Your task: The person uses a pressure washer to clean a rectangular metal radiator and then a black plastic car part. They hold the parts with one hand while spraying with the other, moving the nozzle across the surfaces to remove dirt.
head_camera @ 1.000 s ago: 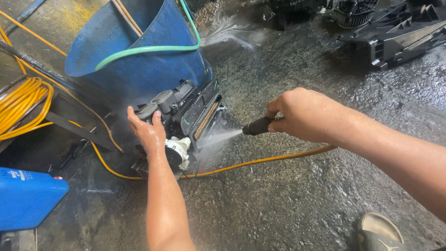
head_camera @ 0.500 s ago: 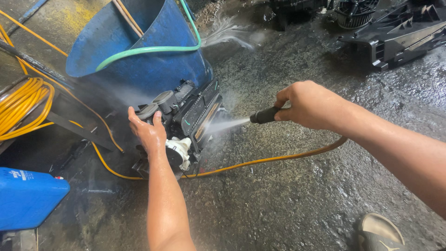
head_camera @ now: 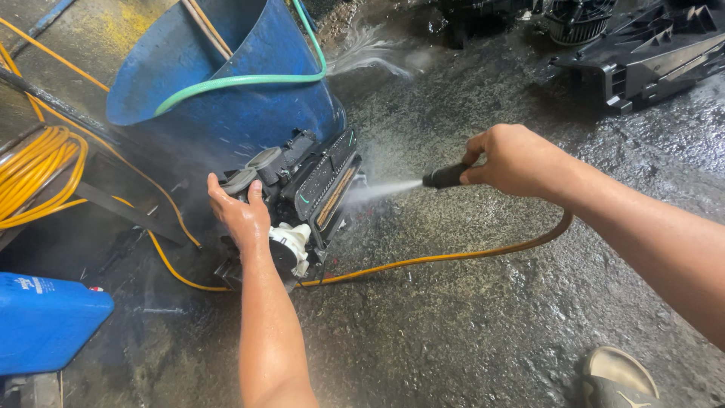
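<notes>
On the wet, dark concrete floor (head_camera: 468,332) stands a big blue plastic drum (head_camera: 226,98), tilted so its open mouth faces the camera; a pale green hose (head_camera: 249,78) loops over its rim and a thin yellow line runs into it, but whether water sits inside cannot be told. Just in front of the drum, touching its wall, a black plastic machine housing with a slatted face and a white round fitting (head_camera: 302,196) rests on the floor. The left hand (head_camera: 240,215) lies on top of its near end, fingers spread and curled over the edge to steady it. The right hand (head_camera: 513,160) is closed around a short black spray nozzle (head_camera: 445,176), fed by an orange-yellow hose (head_camera: 453,257) that curves across the floor beneath the forearm; a white jet leaves the tip and strikes the slatted face. Coiled yellow cable (head_camera: 34,177) lies at the left, a blue plastic canister (head_camera: 45,321) at the lower left, more black plastic parts (head_camera: 642,57) at the upper right, and the toe of a grey sandal (head_camera: 615,374) at the bottom right. Compared with half a second ago, the nozzle hand sits a little farther from the housing, so the jet runs longer; the left hand has kept its grip.
</notes>
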